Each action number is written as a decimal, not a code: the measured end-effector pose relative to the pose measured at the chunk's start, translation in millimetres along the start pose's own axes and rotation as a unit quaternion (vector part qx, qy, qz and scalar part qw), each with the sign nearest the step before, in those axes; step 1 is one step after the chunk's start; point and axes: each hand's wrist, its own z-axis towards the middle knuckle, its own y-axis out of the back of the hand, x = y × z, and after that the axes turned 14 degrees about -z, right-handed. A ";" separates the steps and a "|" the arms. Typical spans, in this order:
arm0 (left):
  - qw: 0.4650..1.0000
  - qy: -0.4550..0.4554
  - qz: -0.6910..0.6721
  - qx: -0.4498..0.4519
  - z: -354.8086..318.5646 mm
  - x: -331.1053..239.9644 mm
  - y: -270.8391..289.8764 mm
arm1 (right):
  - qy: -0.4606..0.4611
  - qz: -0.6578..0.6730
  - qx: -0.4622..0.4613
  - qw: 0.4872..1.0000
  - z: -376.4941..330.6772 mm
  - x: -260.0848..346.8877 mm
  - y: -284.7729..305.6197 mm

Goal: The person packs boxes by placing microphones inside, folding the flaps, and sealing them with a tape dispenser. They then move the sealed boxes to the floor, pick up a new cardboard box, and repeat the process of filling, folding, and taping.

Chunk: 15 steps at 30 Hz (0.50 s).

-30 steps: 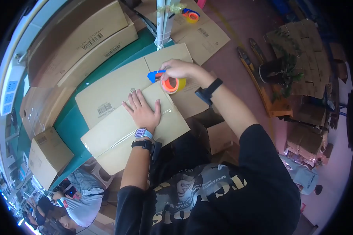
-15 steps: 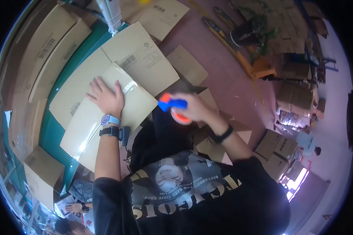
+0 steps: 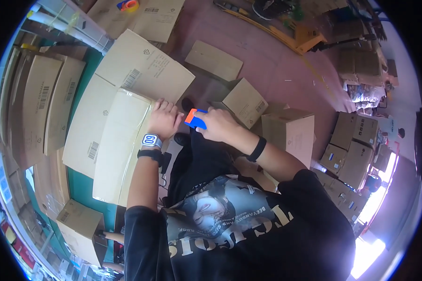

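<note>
A long cardboard box with shiny clear tape along its right edge lies in front of me, on top of a larger flat cardboard piece. My left hand rests on the box's right edge, its fingers bent and slightly apart, with nothing visible in them. Just to the right, my right hand grips a blue and orange tape dispenser. The dispenser's orange end points toward my left hand, a small gap away. My right palm and fingers hide the dispenser's rear part.
Under the cardboard is a green tabletop. Folded cartons stand at left. A second tape dispenser lies on a far carton. Open cartons stand on the floor at right, a yellow pallet jack beyond. Another person's arm reaches to a lower-left carton.
My left hand has gone from lying flat on the box top to its right edge, fingers now bent. The tape dispenser, blurred before, is now beside it. My view has shifted.
</note>
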 end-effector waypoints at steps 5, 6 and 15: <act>1.000 0.020 0.008 -0.003 -3.4 10.6 17.8 | -0.019 0.091 -0.042 0.995 -9.2 -3.9 1.4; 0.999 0.032 0.011 0.000 -3.8 14.6 24.2 | -0.021 0.095 -0.041 0.994 -7.2 -2.0 3.4; 1.000 0.015 -0.011 -0.016 8.3 22.8 47.5 | 0.027 -0.021 -0.011 0.999 24.9 28.4 12.2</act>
